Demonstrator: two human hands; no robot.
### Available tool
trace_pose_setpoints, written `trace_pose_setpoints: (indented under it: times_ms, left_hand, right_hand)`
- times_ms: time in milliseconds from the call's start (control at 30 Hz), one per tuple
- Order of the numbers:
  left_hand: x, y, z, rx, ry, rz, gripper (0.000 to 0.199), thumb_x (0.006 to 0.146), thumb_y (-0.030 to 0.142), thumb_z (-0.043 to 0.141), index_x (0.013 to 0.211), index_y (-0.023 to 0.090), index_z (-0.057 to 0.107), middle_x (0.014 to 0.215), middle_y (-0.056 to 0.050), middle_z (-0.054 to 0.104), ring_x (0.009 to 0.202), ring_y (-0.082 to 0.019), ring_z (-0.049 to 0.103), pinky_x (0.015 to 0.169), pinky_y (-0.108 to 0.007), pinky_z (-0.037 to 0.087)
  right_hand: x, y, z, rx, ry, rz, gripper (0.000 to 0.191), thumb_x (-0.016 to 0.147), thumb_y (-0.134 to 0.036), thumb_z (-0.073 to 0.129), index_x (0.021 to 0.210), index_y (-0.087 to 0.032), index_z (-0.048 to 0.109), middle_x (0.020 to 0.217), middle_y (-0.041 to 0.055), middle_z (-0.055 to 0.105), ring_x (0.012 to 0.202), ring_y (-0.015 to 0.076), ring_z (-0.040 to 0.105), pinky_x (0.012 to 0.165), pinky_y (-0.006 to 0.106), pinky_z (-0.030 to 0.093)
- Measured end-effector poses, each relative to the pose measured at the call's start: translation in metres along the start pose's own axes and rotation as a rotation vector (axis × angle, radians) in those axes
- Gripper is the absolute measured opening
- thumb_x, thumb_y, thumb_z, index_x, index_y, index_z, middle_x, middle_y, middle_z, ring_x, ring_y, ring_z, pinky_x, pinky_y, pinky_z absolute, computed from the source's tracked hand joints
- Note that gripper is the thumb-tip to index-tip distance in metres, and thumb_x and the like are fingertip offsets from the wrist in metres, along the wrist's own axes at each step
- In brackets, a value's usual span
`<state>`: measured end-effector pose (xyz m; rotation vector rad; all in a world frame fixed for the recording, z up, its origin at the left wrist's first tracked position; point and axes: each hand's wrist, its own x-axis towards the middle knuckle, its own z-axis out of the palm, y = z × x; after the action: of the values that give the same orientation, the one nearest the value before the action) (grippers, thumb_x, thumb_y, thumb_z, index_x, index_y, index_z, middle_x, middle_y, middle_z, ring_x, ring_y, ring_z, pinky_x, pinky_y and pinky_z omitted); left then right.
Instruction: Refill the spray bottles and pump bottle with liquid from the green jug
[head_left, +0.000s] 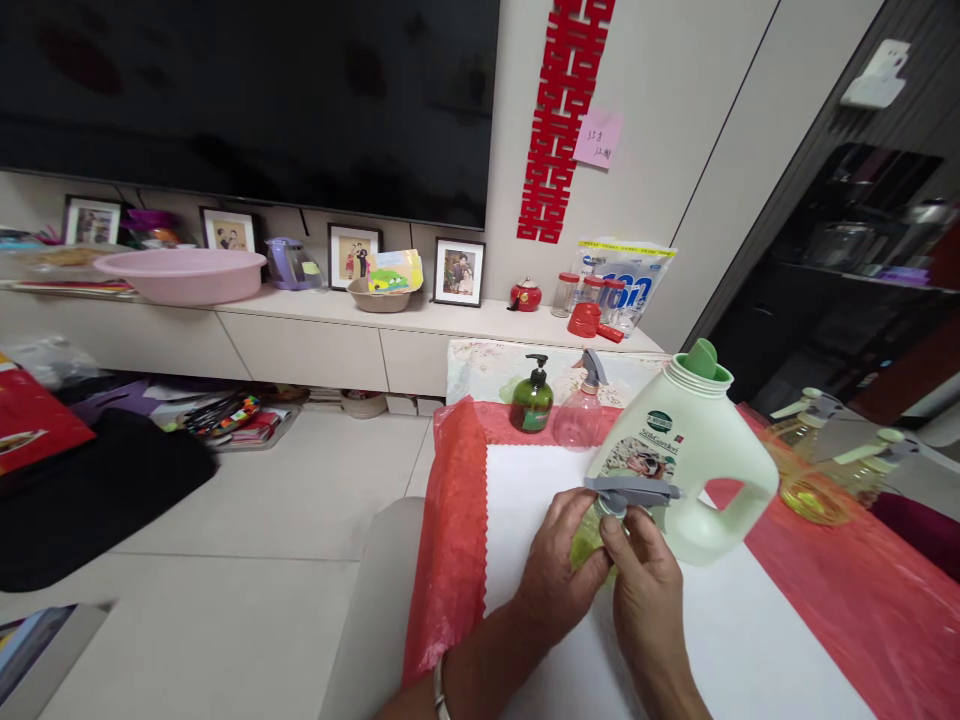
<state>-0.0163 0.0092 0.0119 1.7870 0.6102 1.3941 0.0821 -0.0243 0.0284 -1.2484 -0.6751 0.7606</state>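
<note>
Fingers of my left hand (pixel 559 565) wrap round a small clear spray bottle (pixel 586 543) with yellow-green liquid at the bottom. My right hand (pixel 646 575) pinches the neck of that bottle, just under its grey spray head (pixel 634 491). Right behind the hands stands a large pale green jug (pixel 697 460) with no cap over its mouth and a green piece upright in the opening. A green pump bottle (pixel 532 398) and an empty-looking pink spray bottle (pixel 579 412) stand at the table's far edge.
White paper (pixel 517 500) lies over a red plastic cover (pixel 450 530). Two spray bottles with yellow liquid, one nearer (pixel 862 475), stand at the right. Behind the table, a low cabinet (pixel 307 345) carries a pink basin (pixel 199 280), photo frames and several jars.
</note>
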Motion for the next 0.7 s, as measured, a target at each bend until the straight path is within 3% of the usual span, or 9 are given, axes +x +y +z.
trace_pose_setpoints:
  times_ms: [167, 500, 700]
  left_hand:
    - [0.0000, 0.0008, 0.0002, -0.010, -0.004, -0.017, 0.045, 0.090, 0.022, 0.058, 0.133, 0.019, 0.048, 0.126, -0.014, 0.056, 0.119, -0.029, 0.057, 0.105, -0.051, 0.047]
    - [-0.0004, -0.0007, 0.0000, -0.009, -0.005, -0.016, 0.048, 0.088, 0.020, 0.059, 0.134, 0.018, 0.048, 0.127, -0.014, 0.056, 0.121, -0.029, 0.057, 0.106, -0.052, 0.047]
    - [0.0009, 0.0014, -0.0004, -0.006, 0.001, -0.010, 0.046, 0.089, 0.023, 0.060, 0.134, 0.018, 0.048, 0.127, -0.014, 0.057, 0.119, -0.028, 0.058, 0.105, -0.050, 0.048]
  right_hand:
    - [0.0012, 0.0012, -0.0041, 0.002, -0.074, 0.017, 0.061, 0.069, -0.055, 0.083, 0.115, -0.018, 0.067, 0.121, 0.0031, 0.062, 0.122, 0.0223, 0.053, 0.104, 0.029, 0.044]
    - [-0.0002, -0.0054, 0.0007, 0.016, 0.027, 0.049, 0.067, 0.058, -0.052, 0.089, 0.110, -0.013, 0.069, 0.119, 0.0077, 0.064, 0.119, 0.0262, 0.056, 0.091, 0.029, 0.053]
    - [-0.0007, -0.0039, -0.0022, 0.045, -0.096, 0.034, 0.068, 0.068, -0.054, 0.085, 0.121, -0.017, 0.065, 0.120, 0.0051, 0.063, 0.119, 0.0231, 0.055, 0.095, 0.028, 0.049]
